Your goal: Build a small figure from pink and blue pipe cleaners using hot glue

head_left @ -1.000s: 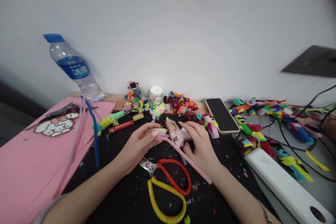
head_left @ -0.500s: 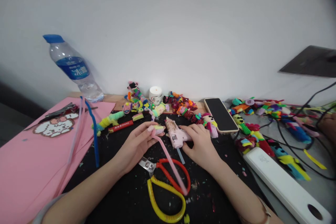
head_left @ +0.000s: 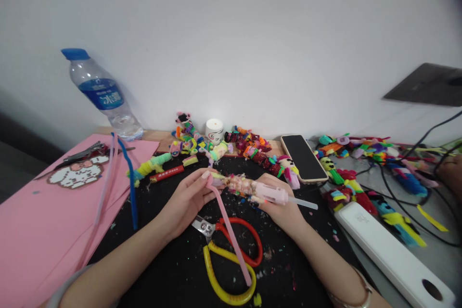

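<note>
My left hand (head_left: 191,195) pinches a pink pipe cleaner (head_left: 230,224) by its upper end, where a short pale yellow piece also shows between the fingers. The pipe cleaner's tail hangs down over the scissors (head_left: 231,298), which lie on the black mat with one red and one yellow handle. In my right hand (head_left: 279,211) is a pale pink glue gun (head_left: 270,192), its nozzle end crusted with fuzz and glue. The nozzle points left and meets the piece in my left hand; whether they touch is hard to tell. A clear glue stick (head_left: 303,203) sticks out of its back.
Pink sheets (head_left: 46,231) and a blue pipe cleaner (head_left: 130,187) lie left, near a leaning water bottle (head_left: 103,91). Pipe-cleaner figures line the back. A phone (head_left: 305,159), white power bank (head_left: 390,255) and black cables are right. Another person's hand (head_left: 451,173) shows at the right edge.
My right hand has lifted the glue gun off the mat and turned it, bringing its nozzle to the piece in my left hand. The pink pipe cleaner's tail swung slightly left and down.
</note>
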{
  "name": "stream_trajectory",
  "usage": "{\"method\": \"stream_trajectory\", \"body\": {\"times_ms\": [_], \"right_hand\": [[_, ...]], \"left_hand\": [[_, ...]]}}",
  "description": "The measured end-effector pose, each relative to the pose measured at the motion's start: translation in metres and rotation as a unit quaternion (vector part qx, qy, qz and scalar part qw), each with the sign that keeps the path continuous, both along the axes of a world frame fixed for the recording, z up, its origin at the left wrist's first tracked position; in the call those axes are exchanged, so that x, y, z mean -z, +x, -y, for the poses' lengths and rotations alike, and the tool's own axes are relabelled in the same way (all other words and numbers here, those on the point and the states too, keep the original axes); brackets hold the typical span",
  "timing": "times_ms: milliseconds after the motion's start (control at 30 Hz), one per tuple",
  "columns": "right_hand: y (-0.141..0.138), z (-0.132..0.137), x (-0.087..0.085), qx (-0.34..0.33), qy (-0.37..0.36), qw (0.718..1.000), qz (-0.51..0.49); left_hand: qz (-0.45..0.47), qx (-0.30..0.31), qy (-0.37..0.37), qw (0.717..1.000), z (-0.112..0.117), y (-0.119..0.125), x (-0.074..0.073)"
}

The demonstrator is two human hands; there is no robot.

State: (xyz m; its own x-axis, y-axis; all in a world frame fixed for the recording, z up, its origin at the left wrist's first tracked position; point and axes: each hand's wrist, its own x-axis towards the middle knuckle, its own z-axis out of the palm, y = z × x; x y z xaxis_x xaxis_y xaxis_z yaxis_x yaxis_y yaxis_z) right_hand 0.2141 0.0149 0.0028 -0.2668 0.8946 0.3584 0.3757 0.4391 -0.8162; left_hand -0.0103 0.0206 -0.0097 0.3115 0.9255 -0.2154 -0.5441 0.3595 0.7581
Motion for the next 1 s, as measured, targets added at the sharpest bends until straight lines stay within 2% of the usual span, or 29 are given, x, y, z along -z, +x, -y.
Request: {"method": "stream_trajectory", "body": {"times_ms": [367,1000], "right_hand": [[-0.0025,0.0028,0.0011,-0.037,-0.017,0.999,-0.004],[-0.0033,0.0038,0.0022,-0.018,-0.026,1.0,-0.004]], "left_hand": [[-0.011,0.037,-0.001,0.999,0.0032,0.0038,-0.0026],[-0.008,0.047,-0.006,0.999,0.0052,0.0039,-0.0019]]}}
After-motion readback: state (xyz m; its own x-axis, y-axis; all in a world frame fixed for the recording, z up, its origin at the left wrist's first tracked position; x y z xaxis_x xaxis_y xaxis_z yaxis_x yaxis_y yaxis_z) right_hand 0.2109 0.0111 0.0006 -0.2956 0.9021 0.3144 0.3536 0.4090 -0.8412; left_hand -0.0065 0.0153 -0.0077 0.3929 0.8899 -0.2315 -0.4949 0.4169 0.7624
